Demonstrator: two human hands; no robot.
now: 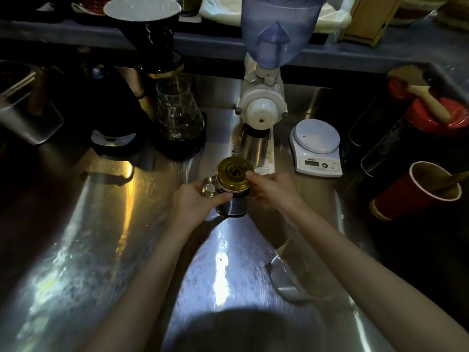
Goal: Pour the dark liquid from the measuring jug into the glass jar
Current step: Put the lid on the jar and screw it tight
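A glass jar (pixel 232 208) with a side handle stands on the steel counter (pixel 106 237) at the centre, and its contents look dark. A gold metal lid (pixel 234 172) sits on top of it. My left hand (pixel 196 199) wraps the jar's handle and left side. My right hand (pixel 270 188) pinches the right rim of the lid with its fingertips. A clear measuring jug (pixel 285 284) stands on the counter nearer to me on the right, partly hidden under my right forearm. It looks empty, though the dim light makes this hard to tell.
Just behind the jar stands a white coffee grinder (pixel 261 107) with a steel cup under it. A white scale (pixel 314 146) is to the right. A glass carafe (pixel 177 113) under a dripper and a black kettle (pixel 114 107) stand at the left. A red paper cup (pixel 413 193) is at the right edge.
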